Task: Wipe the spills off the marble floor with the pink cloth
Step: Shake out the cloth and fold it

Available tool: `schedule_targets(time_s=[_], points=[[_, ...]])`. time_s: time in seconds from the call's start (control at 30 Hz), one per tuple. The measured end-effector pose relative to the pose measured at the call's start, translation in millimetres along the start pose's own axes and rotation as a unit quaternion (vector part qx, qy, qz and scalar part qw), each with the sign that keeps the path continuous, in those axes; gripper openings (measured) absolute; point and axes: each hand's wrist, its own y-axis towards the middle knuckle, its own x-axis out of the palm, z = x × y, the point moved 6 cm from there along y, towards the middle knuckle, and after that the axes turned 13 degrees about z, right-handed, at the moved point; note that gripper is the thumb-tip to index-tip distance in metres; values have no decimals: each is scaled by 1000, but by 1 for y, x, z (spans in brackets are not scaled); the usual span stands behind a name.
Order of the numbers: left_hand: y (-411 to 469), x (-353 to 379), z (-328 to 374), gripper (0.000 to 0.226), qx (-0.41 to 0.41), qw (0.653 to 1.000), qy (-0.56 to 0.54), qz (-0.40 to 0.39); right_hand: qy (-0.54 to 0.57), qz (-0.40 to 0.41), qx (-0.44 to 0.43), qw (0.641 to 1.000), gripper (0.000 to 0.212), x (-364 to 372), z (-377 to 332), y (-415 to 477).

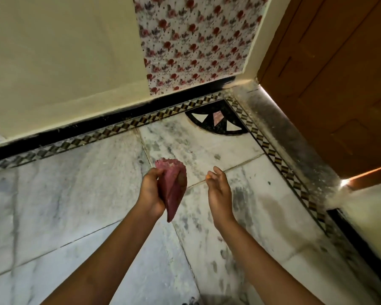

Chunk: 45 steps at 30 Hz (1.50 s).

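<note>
Two bare hands reached out over a marble floor (75, 183) in the corner of a room. Fingers and thumb of the left hand (151, 190) were closed around a folded pink cloth (173, 190), which was held up in the air, clear of the floor, its pointed lower end hanging down past the wrist and its ruffled top edge standing above the fingers. Just to the right of the cloth, and not touching it, the right hand (220, 192) was held loose and unclenched, palm turned inward toward the cloth, fingers slightly curled and gripping nothing; one fingertip showed a spot of orange.

Grey smudges and dark streaks (240, 194) marked the white slabs beneath and to the right of the hands, thickest toward the door side. A dark wet-looking patch (271, 205) lay on the floor right of the right hand.

A chequered border (128, 126) ran along both walls, meeting at a black quarter-circle inlay (216, 119) with white and pink triangles. Behind it stood a cream wall (64, 62) with a black skirting and a panel of rose-print paper (196, 38). A brown wooden door (339, 73) closed the right side, with bright light showing under its lower edge.
</note>
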Motion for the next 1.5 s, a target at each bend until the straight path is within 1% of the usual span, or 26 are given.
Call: schedule_targets(time_s=[0.1, 0.2, 0.3, 0.43, 0.53, 0.7, 0.83, 0.9, 1.0, 1.07, 1.13, 1.17, 1.23, 1.27, 1.33, 1.4, 1.5], points=[[-77, 18, 31, 35, 18, 1000, 18, 11, -3, -2, -12, 1000, 37, -25, -70, -42], [-169, 40, 63, 31, 27, 999, 36, 0, -3, -6, -14, 1000, 38, -52, -148, -91], [-249, 53, 85, 31, 34, 998, 47, 3, 6, -5, -20, 1000, 38, -75, -210, -139], [-344, 59, 107, 40, 45, 999, 27, 0, 19, -8, -32, 999, 36, -100, -280, -204], [-411, 59, 117, 29, 49, 999, 11, -4, 26, -22, -54, 998, 34, -115, -320, -251], [-471, 54, 118, 22, 70, 998, -2, 1, 38, -34, -94, 994, 21, -128, -349, -298], [-491, 60, 109, 21, 95, 995, 14, -14, 47, -64, -131, 988, 20, -137, -372, -316], [-497, 65, 105, 23, 116, 993, 27, -11, 41, -81, -148, 985, 19, -143, -381, -320], [-501, 72, 101, 21, 166, 984, 69, -2, 26, -83, -148, 985, 20, -154, -389, -318], [-510, 80, 95, 22, 186, 979, 77, -20, 22, -77, -141, 987, 19, -167, -393, -315], [-522, 87, 87, 22, 180, 979, 77, -54, 21, -71, -138, 988, 18, -177, -397, -313], [-530, 91, 79, 26, 175, 979, 75, -70, 18, -70, -142, 987, 17, -187, -397, -312], [-544, 101, 65, 32, 185, 975, 77, -97, -6, -68, -177, 982, 11, -205, -402, -310], [-549, 106, 59, 29, 200, 971, 87, -99, -24, -70, -195, 978, 7, -213, -405, -310], [-555, 113, 45, 19, 225, 967, 104, -67, -38, -67, -200, 977, 6, -233, -407, -306], [-557, 117, 35, 22, 227, 969, 91, -19, -26, -58, -181, 981, 9, -256, -405, -301], [-560, 119, 25, 28, 221, 972, 74, 23, 13, -55, -140, 988, 11, -286, -403, -292]])
